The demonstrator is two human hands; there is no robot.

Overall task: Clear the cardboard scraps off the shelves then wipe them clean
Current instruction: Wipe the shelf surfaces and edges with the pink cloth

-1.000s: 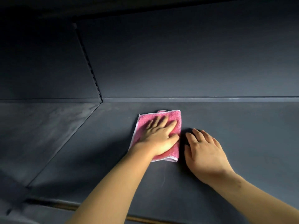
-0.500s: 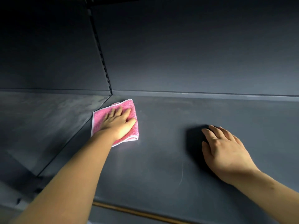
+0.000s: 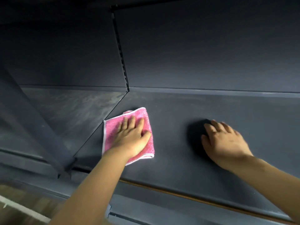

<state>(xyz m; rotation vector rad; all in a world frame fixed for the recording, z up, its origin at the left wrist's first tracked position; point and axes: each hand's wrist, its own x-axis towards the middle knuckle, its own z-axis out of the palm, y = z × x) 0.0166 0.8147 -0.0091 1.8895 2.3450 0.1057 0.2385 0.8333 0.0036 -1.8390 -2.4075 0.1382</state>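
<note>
The left hand (image 3: 131,140) presses flat, fingers spread, on a pink cloth (image 3: 112,132). The right hand (image 3: 225,143) rests flat and empty on the dark shelf (image 3: 194,159), well apart.

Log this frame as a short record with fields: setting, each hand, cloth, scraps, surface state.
setting: dark metal shelf, seen from the head camera
left hand: flat, palm down on the pink cloth, pressing it to the shelf
right hand: flat on bare shelf, holding nothing
cloth: folded, white-edged, near the seam to the neighbouring shelf
scraps: no cardboard in view
surface state: neighbouring shelf shows dusty streaks
</note>
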